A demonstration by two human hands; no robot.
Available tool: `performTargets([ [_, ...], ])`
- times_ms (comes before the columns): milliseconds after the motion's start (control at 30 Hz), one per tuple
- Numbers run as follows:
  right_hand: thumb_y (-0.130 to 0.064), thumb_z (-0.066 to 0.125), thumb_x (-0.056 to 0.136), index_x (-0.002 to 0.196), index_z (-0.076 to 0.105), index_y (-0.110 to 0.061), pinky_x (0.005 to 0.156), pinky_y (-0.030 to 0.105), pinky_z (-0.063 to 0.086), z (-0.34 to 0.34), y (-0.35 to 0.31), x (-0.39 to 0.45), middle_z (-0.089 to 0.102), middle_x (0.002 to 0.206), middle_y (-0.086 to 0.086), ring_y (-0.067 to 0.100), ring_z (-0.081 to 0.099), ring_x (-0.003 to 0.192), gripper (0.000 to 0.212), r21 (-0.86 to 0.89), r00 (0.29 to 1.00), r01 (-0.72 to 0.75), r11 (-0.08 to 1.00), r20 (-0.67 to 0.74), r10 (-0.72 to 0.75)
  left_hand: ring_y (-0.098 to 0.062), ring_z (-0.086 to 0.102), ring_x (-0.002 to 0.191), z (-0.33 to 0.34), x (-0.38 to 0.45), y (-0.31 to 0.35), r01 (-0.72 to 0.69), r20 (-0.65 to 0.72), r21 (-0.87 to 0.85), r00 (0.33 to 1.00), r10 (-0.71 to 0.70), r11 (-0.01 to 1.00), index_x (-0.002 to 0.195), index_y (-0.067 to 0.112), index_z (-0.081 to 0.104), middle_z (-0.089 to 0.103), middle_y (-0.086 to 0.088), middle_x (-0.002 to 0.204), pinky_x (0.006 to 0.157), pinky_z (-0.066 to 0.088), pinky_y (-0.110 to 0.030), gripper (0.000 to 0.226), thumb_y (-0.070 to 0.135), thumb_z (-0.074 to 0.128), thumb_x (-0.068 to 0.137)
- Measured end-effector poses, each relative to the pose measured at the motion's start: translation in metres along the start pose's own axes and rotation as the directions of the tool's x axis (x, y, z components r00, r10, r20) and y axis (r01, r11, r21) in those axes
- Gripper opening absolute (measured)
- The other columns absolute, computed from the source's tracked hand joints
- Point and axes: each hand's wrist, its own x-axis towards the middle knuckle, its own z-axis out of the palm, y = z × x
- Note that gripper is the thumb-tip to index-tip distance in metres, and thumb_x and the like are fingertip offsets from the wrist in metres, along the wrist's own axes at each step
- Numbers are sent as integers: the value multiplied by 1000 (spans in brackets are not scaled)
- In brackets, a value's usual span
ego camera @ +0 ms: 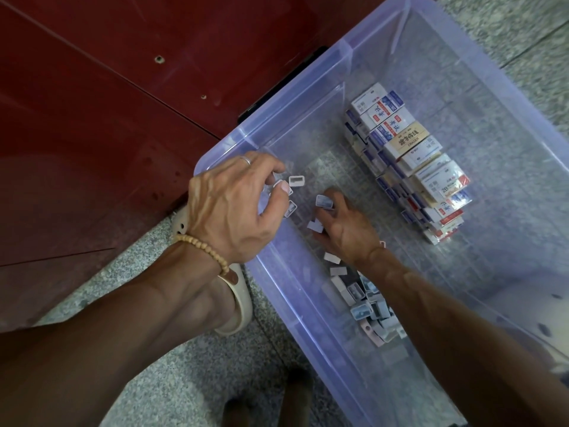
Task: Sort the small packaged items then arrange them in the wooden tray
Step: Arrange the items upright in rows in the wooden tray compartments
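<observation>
I am working inside a clear plastic bin (308, 291) that is sitting on a speckled stone floor (172, 377), beside a dark red panel (92, 118).

1. My left hand (234, 204) is reaching over the bin's near-left corner. Its thumb and fingertips are curling together and pinching a small white-framed piece (278, 184). A ring is showing on one finger, and a beaded bracelet (203, 248) is circling the wrist.
2. Just beside those fingertips, a small white rectangular sharpener (296, 180) is lying flat on the bin floor; I cannot tell whether the fingers are touching it. Another small piece (290, 208) is sitting under the same hand.
3. My right hand (348, 229) is lying lower in the bin, fingers curling. It is gripping a small grey-blue sharpener (324, 201) at the fingertips, and a second pale piece (315, 226) is showing at the thumb side.
4. A loose heap of small grey and white sharpeners (366, 303) is lying along the bin floor beneath my right forearm.
5. A stacked row of boxed erasers (409, 155), in white, blue, red and tan wrappers, is standing well apart from both hands, toward the bin's far side.
6. A cream sandal (240, 303) is showing under my left wrist, outside the bin.
</observation>
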Motion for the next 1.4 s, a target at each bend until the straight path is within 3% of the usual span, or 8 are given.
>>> performTargets([
  [133, -14, 83, 74, 98, 65, -2, 57, 36, 52, 0, -15, -3, 54, 120, 24, 39, 63, 78, 32, 174, 972, -209, 962, -69, 224, -17, 63, 75, -1, 0, 1, 5, 3, 2, 1000, -5, 1000, 102, 21, 65, 66, 9, 84, 62, 50, -40, 28, 37, 47, 88],
  [233, -15, 77, 82, 95, 70, -6, 75, 22, 43, -11, -24, 2, 56, 113, 15, 19, 57, 92, 18, 474, 859, -448, 758, -8, 512, -17, 63, 76, -1, 0, 1, 8, 1, 15, 1000, -8, 1000, 101, 21, 65, 66, 9, 84, 62, 49, -39, 26, 37, 48, 87],
  [367, -13, 73, 88, 92, 68, -12, 55, 26, 47, -57, -40, 11, 62, 73, -2, 10, 58, 63, 7, 882, 589, -440, -168, 425, 688, -15, 62, 75, -2, 0, 1, 11, 10, 24, 1000, -11, 1000, 100, 22, 65, 66, 9, 83, 62, 48, -35, 22, 35, 52, 88],
  [500, -33, 62, 84, 104, 62, -8, 47, 21, 39, -89, -54, -1, 60, 88, 7, 15, 56, 62, 31, 677, 697, -231, -699, 616, 366, -15, 61, 75, -4, 0, 2, 27, 22, 37, 999, -28, 999, 99, 23, 64, 64, 10, 82, 61, 44, -31, 21, 37, 52, 88],
  [700, -39, 88, 59, 95, 68, -11, 45, 23, 44, -111, -72, -11, 63, 96, 12, 20, 60, 65, 49, 638, 791, -174, -750, 545, 280, -15, 62, 78, -7, 2, 4, 34, 83, 60, 996, -39, 998, 102, 24, 63, 65, 11, 89, 63, 38, -27, 25, 41, 49, 89],
  [900, -35, 56, 86, 91, 68, -12, 49, 22, 42, -161, -94, -16, 62, 113, 19, 22, 60, 67, 26, 693, 760, -121, -711, 526, 382, -14, 64, 85, -23, 9, 14, 151, 200, -124, 972, -124, 981, 109, 20, 63, 64, 7, 98, 79, 52, -38, 38, 45, 43, 87],
  [1133, -33, 50, 89, 98, 66, -10, 46, 22, 42, -242, -139, -24, 70, 96, 12, 20, 57, 68, 29, 776, 798, -120, -619, 446, 404, -12, 62, 82, -90, 9, 50, 149, 44, -358, 989, -142, 922, 106, 18, 64, 65, 4, 96, 79, 53, -36, 18, 27, 57, 93],
  [1400, -34, 78, 68, 88, 73, -9, 47, 22, 45, -309, -208, -38, 62, 86, 11, 20, 59, 65, 33, 814, 894, -91, -574, 321, 313, -8, 55, 106, -184, -16, 90, -66, 100, -443, 987, 122, 894, 122, 23, 65, 55, 7, 113, 92, 46, -25, 34, 27, 66, 88],
])
